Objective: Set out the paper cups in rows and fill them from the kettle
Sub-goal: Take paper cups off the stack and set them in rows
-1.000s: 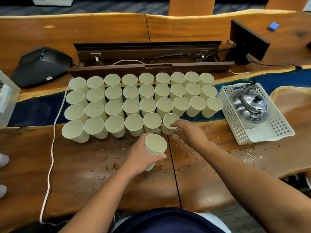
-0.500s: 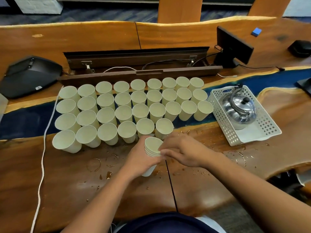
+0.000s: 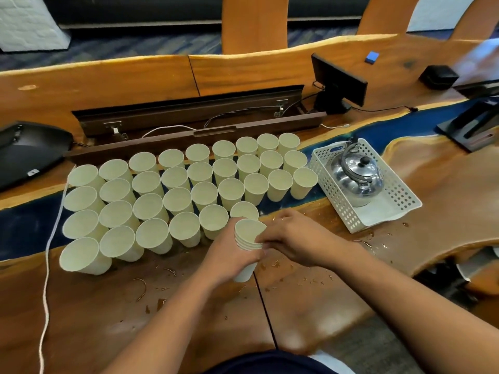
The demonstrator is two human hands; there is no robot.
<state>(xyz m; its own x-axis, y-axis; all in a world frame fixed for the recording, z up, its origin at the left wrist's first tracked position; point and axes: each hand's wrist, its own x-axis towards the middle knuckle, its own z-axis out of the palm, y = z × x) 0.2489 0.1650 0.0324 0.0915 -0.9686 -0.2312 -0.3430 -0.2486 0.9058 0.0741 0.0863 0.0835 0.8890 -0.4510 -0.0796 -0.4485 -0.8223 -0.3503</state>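
The stack of nested cups (image 3: 248, 240) is sitting upright in the left hand (image 3: 229, 255), fingers wrapping round its side, just above the wooden table (image 3: 108, 306) at the near edge of the set-out cups. The right hand (image 3: 294, 238) is reaching in from the right, fingertips pinching the rim of the top cup of the stack.

Just beyond the stack, the rows of paper cups (image 3: 183, 190) are standing mouth-up, packed touching or nearly so. 4 rows: the 3 far rows are showing 9 cups each, the near row 7, w/ its rightmost cup (image 3: 244, 210) directly behind the stack. No liquid is showing in any of them.

To the right of the rows, a white perforated basket (image 3: 337, 201) is holding the steel kettle (image 3: 356, 176), lid on, handle up. Small wet rings & drops are marking the wood near the hands.

Further out: a white cord (image 3: 48, 252) is running along the left of the cups, a dark open cable trough (image 3: 189, 114) is lying behind the far row, a black device (image 3: 29, 149) is sitting far left, & a small black monitor (image 3: 339, 79) is standing far right of the trough.
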